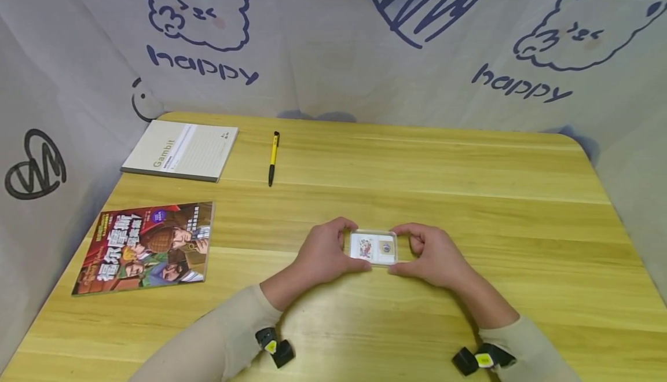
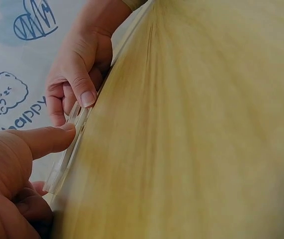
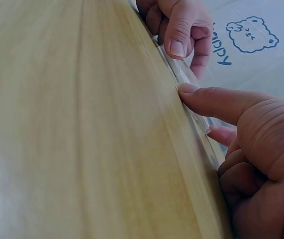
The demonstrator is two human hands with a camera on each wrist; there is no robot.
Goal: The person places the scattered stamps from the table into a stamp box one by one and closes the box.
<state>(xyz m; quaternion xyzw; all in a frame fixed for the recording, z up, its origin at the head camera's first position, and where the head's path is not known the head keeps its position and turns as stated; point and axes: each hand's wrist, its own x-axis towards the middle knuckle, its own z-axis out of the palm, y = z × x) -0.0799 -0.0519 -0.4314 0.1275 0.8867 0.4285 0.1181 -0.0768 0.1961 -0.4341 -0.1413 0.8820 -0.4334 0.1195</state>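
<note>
A small clear plastic case (image 1: 373, 248) with a white insert is held between both hands near the middle of the table. The insert bears a colourful picture on the left and a gold square with a dark emblem on the right. My left hand (image 1: 324, 253) pinches the case's left end between thumb and fingers. At the opposite end, my right hand (image 1: 436, 256) grips it the same way. Both wrist views show the case (image 2: 68, 152) edge-on, low over the wood, with each thumb on its near edge. Whether its underside touches the table cannot be told.
On the wooden table (image 1: 417, 168), a comic-style magazine (image 1: 151, 249) lies at the left. Behind it is a pale notebook (image 1: 182, 150), with a yellow and black pen (image 1: 273, 159) to its right. White cloth (image 1: 323, 40) with drawings hangs around the table.
</note>
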